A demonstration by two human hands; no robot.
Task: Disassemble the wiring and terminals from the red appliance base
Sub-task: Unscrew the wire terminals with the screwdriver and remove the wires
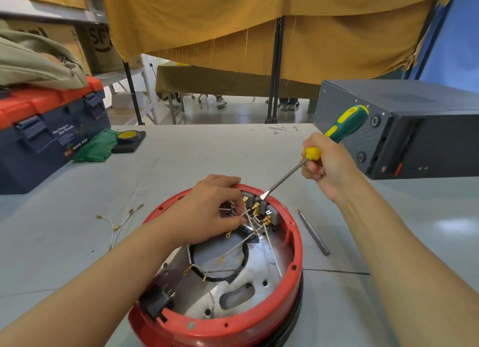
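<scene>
The red appliance base (pixel 295 245) lies open side up on the table in front of me. Inside it run white wires (pixel 272 253) with brass terminals, a black cable loop (pixel 245 259) and grey terminal blocks (pixel 270 211) at the far rim. My left hand (pixel 210 209) reaches into the base and pinches white wires beside the blocks. My right hand (pixel 326 165) grips a green and yellow flat screwdriver (pixel 337 134), its tip touching the top of the grey blocks.
Removed white wires with terminals (pixel 116 224) lie left of the base. A grey metal punch (pixel 313 232) lies to its right. A blue and red toolbox (pixel 49 131) and a tape roll (pixel 128 136) stand far left, a black equipment case (pixel 404 128) far right.
</scene>
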